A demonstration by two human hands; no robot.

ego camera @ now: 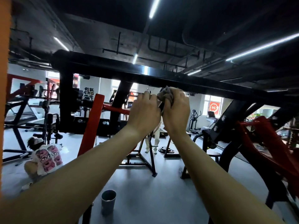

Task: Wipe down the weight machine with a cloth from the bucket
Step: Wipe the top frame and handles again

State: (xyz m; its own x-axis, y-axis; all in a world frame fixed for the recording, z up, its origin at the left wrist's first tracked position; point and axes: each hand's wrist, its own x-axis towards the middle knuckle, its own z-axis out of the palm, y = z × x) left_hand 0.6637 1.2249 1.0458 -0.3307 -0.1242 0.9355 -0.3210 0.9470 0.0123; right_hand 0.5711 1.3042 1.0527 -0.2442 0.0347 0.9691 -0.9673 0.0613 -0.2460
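- Machine [66, 97]: black frame with red parts. Its top beam [210, 88] is seen overhead, running across the view from upper left down to the right.
- Cloth [166, 94]: grey-brown and bunched. It is held up just under the beam, near its middle. Whether the underside is touched cannot be told.
- Right hand [176, 110]: raised, with the fingers curled round the cloth, which is gripped from the right side.
- Left hand [144, 110]: raised just beside the right hand and against it, with the fingers curled forward at the top. A dark piece is seen between the two hands. Whether it, the cloth or nothing is gripped by this hand cannot be told.
- Bucket [108, 202]: grey and upright, set on the floor [145, 191] below the forearms, well apart from the cloth.
- Red arm [90, 125]: slanted, left of the hands.
- Crouched person [47, 159]: low on the floor at left, in a white printed shirt.
- Second person [153, 141]: in pale clothes, standing behind the wrists and largely hidden by them.
- Weight plate [166, 149]: laid flat on the floor, near the second person's feet.
- Ceiling lights [154, 7]: long white strips on a dark ceiling.
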